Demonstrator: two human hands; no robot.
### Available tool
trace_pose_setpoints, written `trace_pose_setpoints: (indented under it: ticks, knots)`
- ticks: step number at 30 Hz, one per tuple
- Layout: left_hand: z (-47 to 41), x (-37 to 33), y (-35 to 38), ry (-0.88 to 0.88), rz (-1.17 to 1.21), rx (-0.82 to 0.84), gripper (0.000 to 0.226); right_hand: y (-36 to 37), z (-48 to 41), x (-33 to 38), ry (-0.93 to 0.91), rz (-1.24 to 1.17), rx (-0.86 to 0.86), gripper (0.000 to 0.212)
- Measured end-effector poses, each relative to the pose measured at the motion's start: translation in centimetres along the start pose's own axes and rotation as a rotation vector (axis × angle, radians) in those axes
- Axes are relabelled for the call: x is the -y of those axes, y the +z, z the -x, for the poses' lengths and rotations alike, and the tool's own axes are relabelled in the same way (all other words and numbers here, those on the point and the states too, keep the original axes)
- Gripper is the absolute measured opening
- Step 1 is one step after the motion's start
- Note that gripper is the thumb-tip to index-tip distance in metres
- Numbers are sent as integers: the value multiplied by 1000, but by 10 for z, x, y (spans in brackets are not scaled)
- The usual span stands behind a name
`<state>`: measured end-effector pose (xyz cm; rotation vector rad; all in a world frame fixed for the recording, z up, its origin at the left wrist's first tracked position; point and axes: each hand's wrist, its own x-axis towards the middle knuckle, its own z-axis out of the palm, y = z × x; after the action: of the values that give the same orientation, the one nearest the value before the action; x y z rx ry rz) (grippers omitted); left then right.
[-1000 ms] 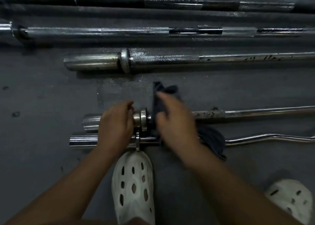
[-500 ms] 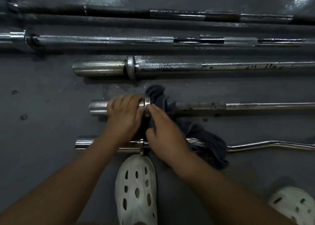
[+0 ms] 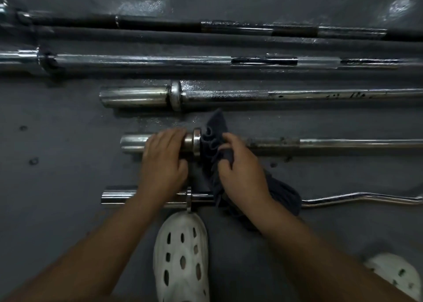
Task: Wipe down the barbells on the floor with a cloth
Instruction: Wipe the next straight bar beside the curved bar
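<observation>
Several steel barbells lie side by side on the dark floor. My left hand (image 3: 163, 162) grips the sleeve of a short straight barbell (image 3: 320, 143), just left of its collar (image 3: 196, 142). My right hand (image 3: 242, 171) holds a dark blue cloth (image 3: 214, 136) bunched around the shaft right beside that collar. The cloth's loose end trails back under my right wrist and drapes over the curl bar (image 3: 357, 198) nearest me.
Beyond lie a thick chrome barbell (image 3: 229, 95), a longer chrome barbell (image 3: 160, 61) and a black-and-steel barbell (image 3: 160, 24). My two white perforated clogs (image 3: 182, 256) (image 3: 394, 272) stand on the grey rubber floor (image 3: 57, 130), the left toe touching the curl bar's collar.
The straight barbell has shifted away from the curl bar. My left hand's grip moved fully onto its sleeve, and my right hand with the cloth slid up against the collar.
</observation>
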<state>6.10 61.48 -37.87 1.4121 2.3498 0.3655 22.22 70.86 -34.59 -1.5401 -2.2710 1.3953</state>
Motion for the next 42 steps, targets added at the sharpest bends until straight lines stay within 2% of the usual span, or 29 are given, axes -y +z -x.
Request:
trace_pose_setpoints:
  ticks: [2,4,6,9,12,14,16,17,19,21,23,25,27,28,30,31,33,36,42]
  knots:
    - [17,-10,4,-70,58,-84,43,0,-5,3,-90,48,15,71]
    - [16,-20,7,-93,143,-128,33,16,2,5,-195,296,195,77]
    - [7,-31,11,-39,207,-105,33,27,14,-5,-222,477,261,77]
    - [20,-42,26,107,76,25,44,3,21,-27,-206,586,167,66]
    - [15,-31,28,197,-85,83,55,-41,10,-50,-55,531,87,57]
    - [-17,-26,22,150,-105,119,54,-57,0,-59,27,449,-38,50]
    - [-47,-22,15,113,-106,130,49,-55,-6,-55,82,393,-117,52]
    - [-50,-22,14,122,-131,99,49,-49,-7,-47,87,379,-97,61]
    - [-36,-26,20,162,-203,66,55,-35,-4,-35,-4,454,49,80]
    - [-19,-32,22,180,-245,85,65,-34,-5,-45,-119,600,158,82]
    - [-15,-28,20,166,-223,96,64,-62,-14,-67,-23,603,84,74]
    - [-15,-26,10,156,-155,39,50,-96,-20,-94,158,515,-84,64]
    - [-18,-35,9,165,-132,-31,42,-112,-16,-107,250,469,-215,66]
    - [-20,-45,13,170,-138,-19,42,-105,-12,-100,248,460,-213,75]
    - [-21,-66,26,191,-192,80,51,-73,-3,-76,107,468,-90,93]
    - [-17,-74,32,209,-231,130,56,-57,2,-66,21,494,9,93]
    - [-6,-78,37,252,-281,177,59,-42,5,-63,-46,533,112,78]
    - [4,-69,35,302,-253,147,52,-61,4,-82,58,566,30,63]
    - [15,-70,34,297,-231,198,55,-80,20,-106,197,476,-48,63]
